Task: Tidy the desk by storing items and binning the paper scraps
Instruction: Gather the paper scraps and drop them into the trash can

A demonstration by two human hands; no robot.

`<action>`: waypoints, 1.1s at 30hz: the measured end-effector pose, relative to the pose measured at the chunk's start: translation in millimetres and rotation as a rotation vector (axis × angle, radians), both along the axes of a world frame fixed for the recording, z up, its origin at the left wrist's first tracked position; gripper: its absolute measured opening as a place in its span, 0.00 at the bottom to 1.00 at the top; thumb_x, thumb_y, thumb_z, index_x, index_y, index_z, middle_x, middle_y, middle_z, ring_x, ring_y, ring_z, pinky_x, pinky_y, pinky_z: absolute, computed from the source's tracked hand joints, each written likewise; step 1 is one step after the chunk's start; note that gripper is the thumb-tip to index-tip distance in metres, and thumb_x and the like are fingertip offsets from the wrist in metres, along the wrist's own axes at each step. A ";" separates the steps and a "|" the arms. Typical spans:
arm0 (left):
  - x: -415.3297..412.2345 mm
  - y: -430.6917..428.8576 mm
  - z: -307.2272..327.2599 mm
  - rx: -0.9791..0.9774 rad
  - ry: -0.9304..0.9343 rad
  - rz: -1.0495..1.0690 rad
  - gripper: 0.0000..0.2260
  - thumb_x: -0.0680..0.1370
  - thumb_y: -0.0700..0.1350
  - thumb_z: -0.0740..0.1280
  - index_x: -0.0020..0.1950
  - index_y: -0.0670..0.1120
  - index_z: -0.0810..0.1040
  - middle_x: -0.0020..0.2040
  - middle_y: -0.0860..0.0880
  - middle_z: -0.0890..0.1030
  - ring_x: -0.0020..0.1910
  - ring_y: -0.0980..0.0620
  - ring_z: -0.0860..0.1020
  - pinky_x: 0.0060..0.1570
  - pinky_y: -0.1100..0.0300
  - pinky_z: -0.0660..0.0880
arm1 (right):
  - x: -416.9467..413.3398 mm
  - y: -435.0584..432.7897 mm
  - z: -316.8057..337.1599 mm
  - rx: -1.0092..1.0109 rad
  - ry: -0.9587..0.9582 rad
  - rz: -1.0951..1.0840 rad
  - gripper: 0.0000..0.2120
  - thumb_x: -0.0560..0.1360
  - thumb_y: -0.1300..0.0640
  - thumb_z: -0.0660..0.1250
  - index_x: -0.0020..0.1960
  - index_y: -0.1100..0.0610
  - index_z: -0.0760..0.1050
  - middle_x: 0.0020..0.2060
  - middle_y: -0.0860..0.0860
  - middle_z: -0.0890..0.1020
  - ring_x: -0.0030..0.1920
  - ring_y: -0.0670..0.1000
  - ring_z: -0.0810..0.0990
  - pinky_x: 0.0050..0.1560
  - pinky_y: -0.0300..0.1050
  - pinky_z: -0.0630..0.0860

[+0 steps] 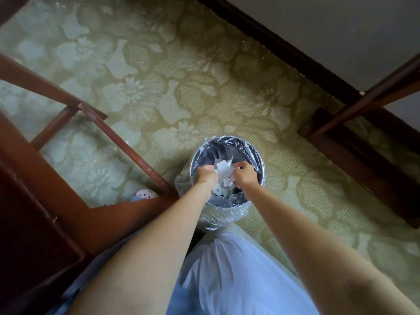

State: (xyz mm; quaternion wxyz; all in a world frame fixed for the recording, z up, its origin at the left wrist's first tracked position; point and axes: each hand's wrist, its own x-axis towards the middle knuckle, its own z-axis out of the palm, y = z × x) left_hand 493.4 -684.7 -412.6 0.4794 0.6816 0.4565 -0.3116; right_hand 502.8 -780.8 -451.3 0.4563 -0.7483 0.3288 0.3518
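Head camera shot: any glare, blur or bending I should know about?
Head view: soft light, no hard shadows; glare on the bin liner; wide-angle stretch makes the forearms loom near the bottom edge; paper scraps gripped by the left hand and right hand look soft.

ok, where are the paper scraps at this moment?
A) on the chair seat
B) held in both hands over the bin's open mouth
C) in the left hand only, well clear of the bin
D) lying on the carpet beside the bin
B: the left hand and right hand both grip the white paper scraps directly above the plastic-lined bin.
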 end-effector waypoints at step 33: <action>-147.1 155.5 385.7 0.806 -1.029 -0.130 0.15 0.79 0.37 0.55 0.60 0.45 0.77 0.60 0.44 0.78 0.61 0.45 0.74 0.59 0.58 0.67 | -88.2 151.9 402.6 -0.086 -1.294 0.488 0.14 0.76 0.62 0.57 0.56 0.59 0.77 0.55 0.55 0.80 0.58 0.56 0.77 0.59 0.50 0.73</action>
